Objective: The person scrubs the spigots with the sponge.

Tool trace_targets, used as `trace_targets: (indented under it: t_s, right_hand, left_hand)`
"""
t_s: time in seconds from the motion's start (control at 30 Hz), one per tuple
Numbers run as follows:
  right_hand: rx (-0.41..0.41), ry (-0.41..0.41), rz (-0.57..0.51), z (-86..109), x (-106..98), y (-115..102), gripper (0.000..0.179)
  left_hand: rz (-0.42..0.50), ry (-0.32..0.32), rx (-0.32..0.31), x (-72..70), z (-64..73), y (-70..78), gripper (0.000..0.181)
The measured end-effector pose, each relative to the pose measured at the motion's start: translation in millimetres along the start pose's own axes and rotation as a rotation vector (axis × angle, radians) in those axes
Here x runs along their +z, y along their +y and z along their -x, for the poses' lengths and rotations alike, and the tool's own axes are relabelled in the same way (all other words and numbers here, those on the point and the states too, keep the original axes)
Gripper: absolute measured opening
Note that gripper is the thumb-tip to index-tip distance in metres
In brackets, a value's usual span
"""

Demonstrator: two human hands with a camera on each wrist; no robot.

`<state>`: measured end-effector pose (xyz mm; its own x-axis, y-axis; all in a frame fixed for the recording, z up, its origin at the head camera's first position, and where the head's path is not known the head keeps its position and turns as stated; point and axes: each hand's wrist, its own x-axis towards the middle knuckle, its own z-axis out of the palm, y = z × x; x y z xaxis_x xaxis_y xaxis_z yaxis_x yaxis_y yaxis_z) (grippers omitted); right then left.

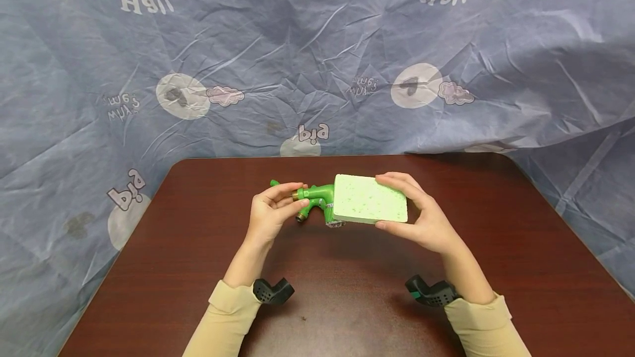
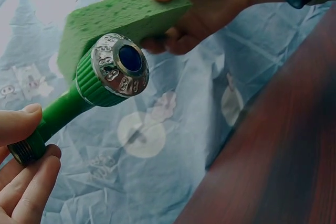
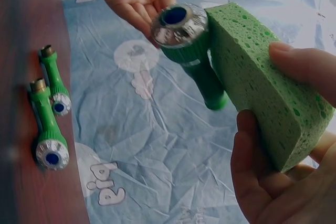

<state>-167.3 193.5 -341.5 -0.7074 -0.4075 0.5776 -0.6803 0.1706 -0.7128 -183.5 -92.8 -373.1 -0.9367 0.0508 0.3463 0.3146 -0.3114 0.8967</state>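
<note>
My left hand point(image 1: 266, 215) pinches the threaded end of a green spray nozzle point(image 2: 68, 109) between thumb and fingers, above the table. The nozzle has a ribbed green collar and a silver face with a dark blue centre, seen in the left wrist view. In my right hand point(image 1: 428, 218) is a thick light-green sponge point(image 1: 369, 198), gripped with the thumb on one broad side and fingers on the other. The sponge lies against the side of the nozzle's head in the right wrist view. In the head view it hides part of the nozzle.
Two similar green nozzles point(image 3: 46, 116) with brass threaded ends lie on the dark brown table point(image 1: 188, 269), partly hidden behind my left hand in the head view. A wrinkled blue printed cloth point(image 1: 297, 59) hangs behind the table. Each wrist wears a black camera band point(image 1: 274, 291).
</note>
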Motion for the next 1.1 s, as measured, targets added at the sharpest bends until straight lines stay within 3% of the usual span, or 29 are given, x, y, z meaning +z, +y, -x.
trace_targets:
  t_s: [0.2,0.5,0.63,0.8,0.93,1.1]
  right_hand:
    - [0.01,-0.069,-0.013,-1.2,6.0,-0.2,0.074]
    - [0.015,-0.013,-0.001,-0.1,-1.0,-1.2,0.075]
    - [0.037,-0.046,-0.024,-0.7,5.4,-1.4,0.074]
    - [0.005,-0.099,-0.022,-0.9,4.3,-1.9,0.073]
    - [-0.012,-0.103,-0.02,0.3,-1.3,-2.2,0.073]
    - [0.024,-0.113,-0.025,-0.6,1.9,-2.9,0.073]
  left_hand:
    - [-0.03,-0.039,-0.006,7.4,2.8,1.2,0.038]
    - [0.0,-0.021,0.019,7.3,2.1,0.6,0.037]
    - [0.0,-0.025,0.007,9.6,3.2,0.3,0.037]
    - [0.0,-0.03,-0.001,12.5,4.2,-0.8,0.037]
    - [0.001,-0.026,-0.01,14.5,4.9,-2.0,0.037]
    - [-0.011,-0.058,-0.025,18.0,6.8,-4.3,0.037]
